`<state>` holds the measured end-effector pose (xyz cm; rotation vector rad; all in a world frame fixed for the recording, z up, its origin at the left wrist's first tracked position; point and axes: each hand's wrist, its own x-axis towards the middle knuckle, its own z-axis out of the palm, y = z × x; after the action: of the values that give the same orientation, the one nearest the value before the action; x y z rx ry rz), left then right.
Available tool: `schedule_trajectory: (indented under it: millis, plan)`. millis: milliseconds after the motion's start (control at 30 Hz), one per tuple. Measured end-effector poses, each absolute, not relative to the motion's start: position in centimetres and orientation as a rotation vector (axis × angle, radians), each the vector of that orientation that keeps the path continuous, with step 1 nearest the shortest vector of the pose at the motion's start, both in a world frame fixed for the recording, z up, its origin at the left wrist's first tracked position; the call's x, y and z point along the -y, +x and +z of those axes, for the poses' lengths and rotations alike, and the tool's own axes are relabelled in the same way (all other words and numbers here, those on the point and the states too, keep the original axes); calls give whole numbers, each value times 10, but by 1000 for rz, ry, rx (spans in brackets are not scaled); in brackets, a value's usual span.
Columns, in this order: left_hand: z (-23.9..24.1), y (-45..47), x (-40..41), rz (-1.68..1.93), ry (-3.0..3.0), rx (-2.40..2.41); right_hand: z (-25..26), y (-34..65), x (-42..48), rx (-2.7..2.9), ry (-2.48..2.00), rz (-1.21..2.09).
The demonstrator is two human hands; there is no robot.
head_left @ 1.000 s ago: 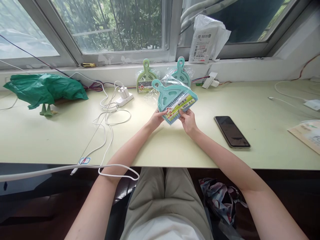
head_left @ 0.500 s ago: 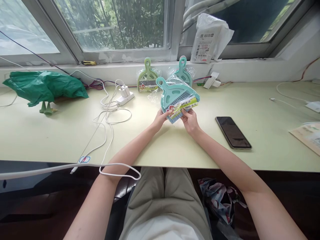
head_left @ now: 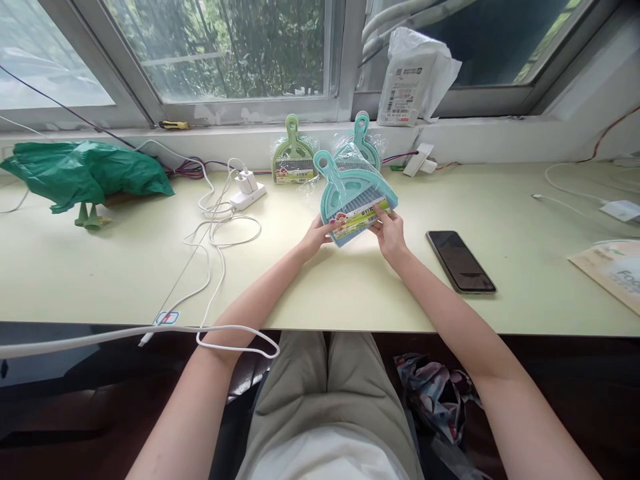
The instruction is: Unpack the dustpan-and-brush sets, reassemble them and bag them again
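Held: your left hand and right hand gripped the wrapped dustpan at frame centre.
Axis: its handle pointed toward upper left.

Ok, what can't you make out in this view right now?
- Label print on the held dustpan set: too small to read.
- Left hand and right hand fingertips: hidden behind the pack.
- Teal set at the sill: largely covered by the held one.
- Paper: cut off by the right edge.
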<state>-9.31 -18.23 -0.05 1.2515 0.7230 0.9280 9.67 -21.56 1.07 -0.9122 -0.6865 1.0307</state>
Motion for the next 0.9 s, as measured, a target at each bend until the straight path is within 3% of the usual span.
schedule_trajectory:
  millis: [900]
  plan:
    - [2,-94,191,832,1331,-758,3,107,210,570,-1130,1120]
